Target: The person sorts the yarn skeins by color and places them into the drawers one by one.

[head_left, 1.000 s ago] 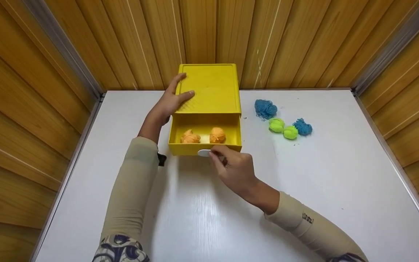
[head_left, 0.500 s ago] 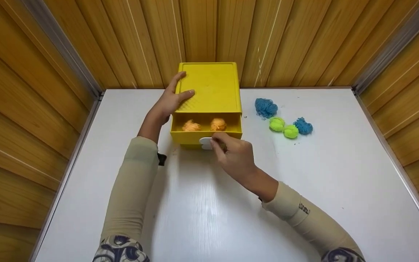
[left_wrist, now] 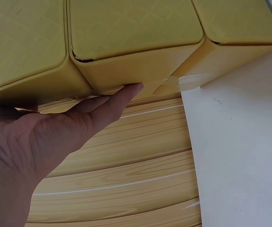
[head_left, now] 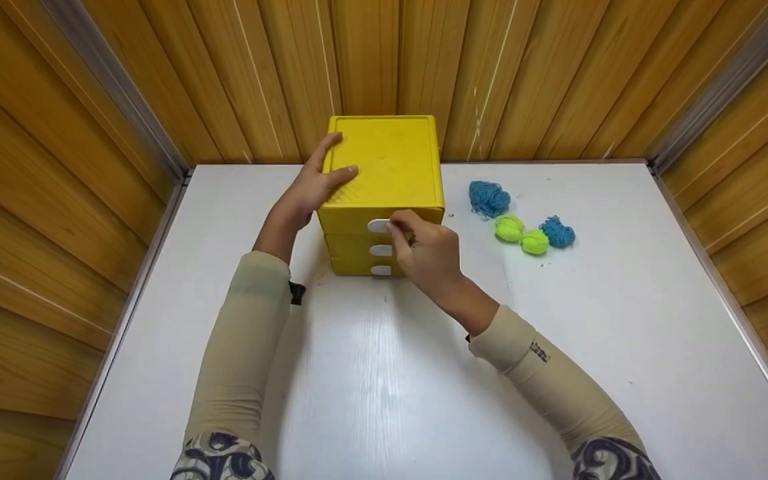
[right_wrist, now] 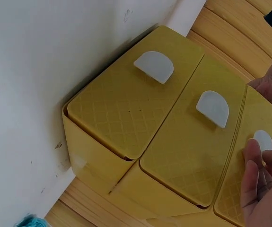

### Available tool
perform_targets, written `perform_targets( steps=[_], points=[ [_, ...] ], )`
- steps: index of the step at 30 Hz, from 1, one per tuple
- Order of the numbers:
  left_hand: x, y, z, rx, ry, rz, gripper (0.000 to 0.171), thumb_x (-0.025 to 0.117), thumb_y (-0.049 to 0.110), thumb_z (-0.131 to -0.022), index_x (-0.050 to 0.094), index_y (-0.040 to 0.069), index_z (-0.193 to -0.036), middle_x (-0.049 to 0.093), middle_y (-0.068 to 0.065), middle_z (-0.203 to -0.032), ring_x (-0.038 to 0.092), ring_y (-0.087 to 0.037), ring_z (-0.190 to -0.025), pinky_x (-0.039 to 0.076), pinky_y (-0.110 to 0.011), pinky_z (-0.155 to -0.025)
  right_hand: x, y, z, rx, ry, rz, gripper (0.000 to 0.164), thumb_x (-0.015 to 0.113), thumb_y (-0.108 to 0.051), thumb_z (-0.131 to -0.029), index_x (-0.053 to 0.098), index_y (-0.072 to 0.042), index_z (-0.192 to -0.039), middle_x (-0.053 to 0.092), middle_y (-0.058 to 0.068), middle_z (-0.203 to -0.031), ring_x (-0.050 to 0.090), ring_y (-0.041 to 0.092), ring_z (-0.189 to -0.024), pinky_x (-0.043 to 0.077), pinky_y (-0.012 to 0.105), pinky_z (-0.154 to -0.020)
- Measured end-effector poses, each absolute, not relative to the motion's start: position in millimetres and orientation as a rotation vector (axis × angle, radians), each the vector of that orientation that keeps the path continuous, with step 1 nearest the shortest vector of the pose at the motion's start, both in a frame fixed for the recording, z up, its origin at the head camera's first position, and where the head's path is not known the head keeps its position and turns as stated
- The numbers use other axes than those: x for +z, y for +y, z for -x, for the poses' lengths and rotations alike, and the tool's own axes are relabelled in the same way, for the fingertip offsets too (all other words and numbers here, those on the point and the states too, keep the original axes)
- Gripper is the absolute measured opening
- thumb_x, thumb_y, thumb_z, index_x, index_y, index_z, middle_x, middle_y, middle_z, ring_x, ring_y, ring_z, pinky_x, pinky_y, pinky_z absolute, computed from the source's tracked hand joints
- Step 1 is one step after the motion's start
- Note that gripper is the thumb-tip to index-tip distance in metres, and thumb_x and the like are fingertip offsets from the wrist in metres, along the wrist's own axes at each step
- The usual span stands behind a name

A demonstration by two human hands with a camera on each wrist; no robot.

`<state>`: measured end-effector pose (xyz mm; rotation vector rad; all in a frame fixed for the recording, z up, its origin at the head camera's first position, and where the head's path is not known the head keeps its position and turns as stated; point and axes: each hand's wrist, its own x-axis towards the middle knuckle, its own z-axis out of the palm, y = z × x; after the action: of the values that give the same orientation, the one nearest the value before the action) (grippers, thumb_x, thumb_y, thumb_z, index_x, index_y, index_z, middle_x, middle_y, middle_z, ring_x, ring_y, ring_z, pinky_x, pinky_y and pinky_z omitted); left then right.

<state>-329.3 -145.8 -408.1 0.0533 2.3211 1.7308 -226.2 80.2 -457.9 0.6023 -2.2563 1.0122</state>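
A yellow plastic drawer unit (head_left: 387, 160) with three stacked drawers stands at the back of the table. My left hand (head_left: 311, 187) rests against its upper left side, the thumb lying on the top; in the left wrist view its fingers (left_wrist: 112, 101) stretch along the side wall. With thumb and forefinger, my right hand (head_left: 429, 257) pinches the white handle (head_left: 378, 226) of the top drawer (head_left: 347, 220). All the drawers sit flush in the right wrist view, where the lower two handles (right_wrist: 213, 108) show free. The orange yarn balls inside are hidden.
Right of the unit lie two blue yarn bundles (head_left: 489, 199) and two lime-green yarn balls (head_left: 509, 228) on the white table (head_left: 371, 373). Wood-patterned panels (head_left: 384, 60) rise behind the table and at both sides.
The top drawer has slid back into the unit, pushed by my right hand at its handle, and the two orange yarn balls have gone out of sight. My left hand has stayed put.
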Motion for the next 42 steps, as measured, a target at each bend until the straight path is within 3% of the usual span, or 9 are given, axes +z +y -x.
perform_targets(
  steps=[10,20,26,32,42],
  points=[
    [-409,-145,330,1.722,2.325,-0.044,0.077,0.067,0.045,-0.102,0.023,0.052,-0.165,0.007,-0.001,-0.183,0.014,-0.031,-0.167,0.012,-0.061,-0.134,-457,82,225,1.015,-2.277,-0.605,0.012,0.075,-0.019,-0.101,0.076,-0.008,-0.104,0.077,0.007,-0.078,0.063,0.017,-0.058,0.054,0.026,-0.059],
    [-407,-145,327,1.724,2.314,-0.025,0.078,0.067,0.046,-0.102,0.021,0.054,-0.165,0.005,-0.002,-0.183,0.015,-0.032,-0.167,0.015,-0.062,-0.133,-468,90,211,1.027,-2.293,-0.648,0.027,0.077,-0.022,-0.1,0.076,-0.007,-0.122,0.084,0.008,-0.107,0.066,0.014,-0.06,0.055,0.021,-0.058],
    [-407,-145,328,1.727,2.31,-0.032,0.078,0.067,0.047,-0.101,0.022,0.054,-0.164,0.006,-0.003,-0.183,0.017,-0.033,-0.167,0.016,-0.062,-0.133,-480,94,207,0.98,-2.302,-0.66,0.022,0.081,-0.018,-0.096,0.078,-0.004,-0.113,0.084,0.01,-0.101,0.064,0.017,-0.058,0.056,0.025,-0.057],
    [-409,-145,328,1.733,2.311,-0.038,0.078,0.067,0.045,-0.102,0.022,0.053,-0.165,0.005,-0.002,-0.183,0.013,-0.032,-0.168,0.012,-0.061,-0.134,-490,97,210,0.976,-2.364,-0.627,0.022,0.08,-0.02,-0.096,0.079,-0.005,-0.112,0.084,0.01,-0.1,0.07,0.019,-0.062,0.059,0.031,-0.06],
    [-410,-146,329,1.743,2.301,-0.038,0.078,0.067,0.045,-0.102,0.022,0.053,-0.165,0.006,-0.003,-0.182,0.016,-0.031,-0.167,0.016,-0.06,-0.134,-495,91,213,1.003,-2.436,-0.581,0.019,0.079,-0.021,-0.097,0.079,-0.009,-0.111,0.085,0.007,-0.099,0.072,0.019,-0.067,0.059,0.033,-0.062]
  ],
)
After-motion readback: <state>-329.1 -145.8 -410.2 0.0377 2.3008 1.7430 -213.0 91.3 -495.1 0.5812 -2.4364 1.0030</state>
